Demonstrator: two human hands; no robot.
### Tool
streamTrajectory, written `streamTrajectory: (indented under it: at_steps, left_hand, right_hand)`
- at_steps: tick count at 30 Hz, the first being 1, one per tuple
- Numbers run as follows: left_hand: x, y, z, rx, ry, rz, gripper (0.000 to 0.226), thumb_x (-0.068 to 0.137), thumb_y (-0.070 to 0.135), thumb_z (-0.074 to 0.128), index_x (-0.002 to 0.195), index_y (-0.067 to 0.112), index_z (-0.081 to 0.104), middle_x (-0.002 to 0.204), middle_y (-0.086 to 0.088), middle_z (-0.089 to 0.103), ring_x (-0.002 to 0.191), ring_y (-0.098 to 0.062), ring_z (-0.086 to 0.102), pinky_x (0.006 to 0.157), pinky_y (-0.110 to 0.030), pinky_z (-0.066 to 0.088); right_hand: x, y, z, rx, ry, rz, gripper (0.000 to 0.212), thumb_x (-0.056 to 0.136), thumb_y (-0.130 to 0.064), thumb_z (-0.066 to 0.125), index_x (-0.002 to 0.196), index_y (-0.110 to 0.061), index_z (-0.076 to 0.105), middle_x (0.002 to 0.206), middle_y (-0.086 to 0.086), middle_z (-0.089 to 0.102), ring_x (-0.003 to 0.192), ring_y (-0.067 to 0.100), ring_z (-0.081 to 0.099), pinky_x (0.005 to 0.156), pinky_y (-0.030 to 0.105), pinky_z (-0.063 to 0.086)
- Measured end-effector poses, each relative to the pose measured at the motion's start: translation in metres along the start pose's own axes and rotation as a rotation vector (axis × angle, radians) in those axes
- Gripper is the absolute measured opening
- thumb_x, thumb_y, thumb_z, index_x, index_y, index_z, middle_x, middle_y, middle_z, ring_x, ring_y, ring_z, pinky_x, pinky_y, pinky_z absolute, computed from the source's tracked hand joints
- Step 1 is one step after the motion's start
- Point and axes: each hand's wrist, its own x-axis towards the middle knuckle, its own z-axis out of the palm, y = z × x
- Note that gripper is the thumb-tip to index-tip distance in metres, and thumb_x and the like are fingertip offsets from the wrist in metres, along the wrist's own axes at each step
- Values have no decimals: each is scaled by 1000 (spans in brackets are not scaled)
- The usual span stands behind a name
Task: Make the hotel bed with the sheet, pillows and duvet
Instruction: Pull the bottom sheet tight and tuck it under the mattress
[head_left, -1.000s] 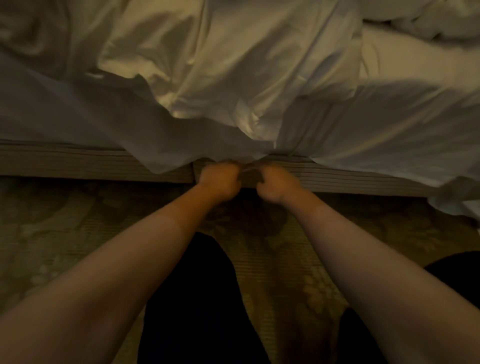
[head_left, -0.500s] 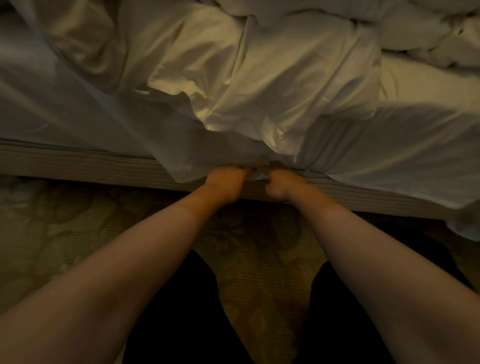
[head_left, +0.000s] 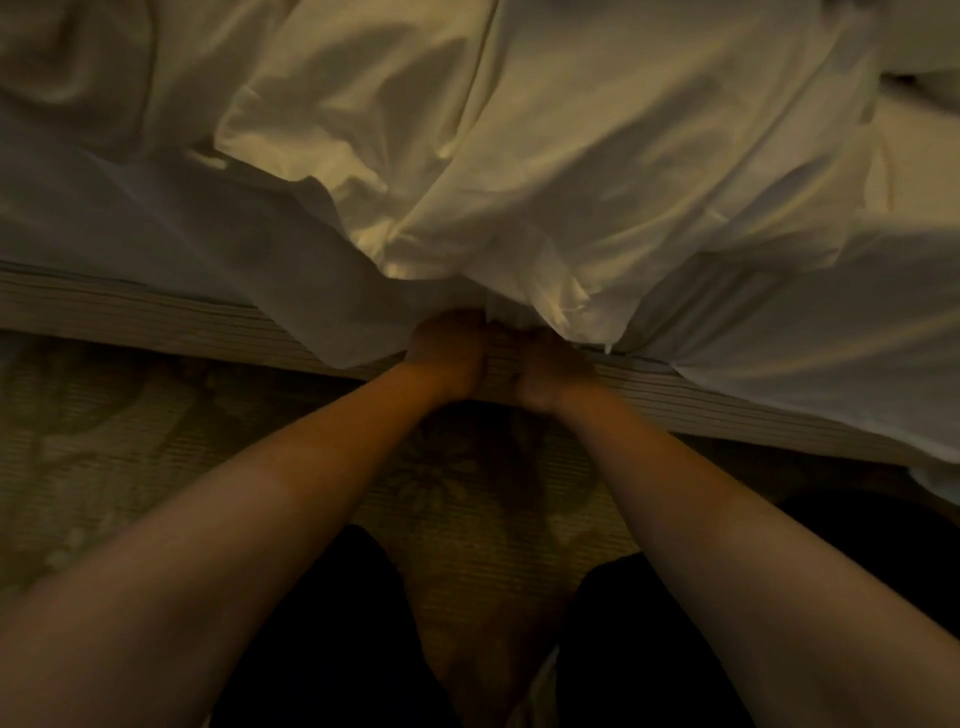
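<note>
The white duvet lies rumpled across the bed, its near edge spilling over the side, with the duller sheet hanging at the left. Left hand and right hand, fists almost touching, clutch that bunched near edge against the ribbed bed base, above the patterned carpet.

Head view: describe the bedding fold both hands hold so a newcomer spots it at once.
Find the striped bed base running across the picture. Midway along it, the left hand and right hand sit side by side. The fold is the bright bunched tip in their grip, unlike the flat shadowed drape either side.
</note>
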Motion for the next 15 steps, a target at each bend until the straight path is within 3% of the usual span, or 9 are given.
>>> streamTrajectory:
  at_steps: [3, 6, 12, 15]
  left_hand:
    - [2, -8, 7, -63, -81, 92, 40, 97, 17, 46, 137, 20, 49, 140, -7, 47, 123, -27, 48, 97, -38, 41]
    - [5, -6, 10, -68, -164, 1, 41, 100, 25, 43, 141, 27, 43, 143, -3, 46, 125, -24, 50, 98, -35, 41]
    - [9, -22, 4, -179, -133, 76, 43, 99, 16, 43, 141, 23, 46, 141, -6, 49, 127, -24, 48, 103, -33, 37]
    - [17, -16, -1, -151, -138, 67, 41, 102, 21, 40, 143, 24, 44, 142, -9, 47, 126, -28, 48, 103, -36, 37]
  right_hand:
    - [5, -9, -7, -18, 13, -19, 49, 98, -25, 47, 144, -11, 38, 145, 16, 41, 130, 32, 42, 103, 33, 33]
    - [-4, -22, -17, -32, -60, -87, 53, 101, -24, 44, 150, -13, 27, 153, 14, 31, 138, 28, 32, 107, 27, 23]
    - [-6, -31, -9, -169, 2, 87, 48, 96, -27, 50, 140, -10, 41, 142, 13, 42, 130, 31, 43, 105, 37, 36]
    - [0, -25, -6, -171, -25, 64, 47, 93, -29, 56, 135, -11, 47, 136, 13, 48, 125, 31, 48, 103, 38, 39]
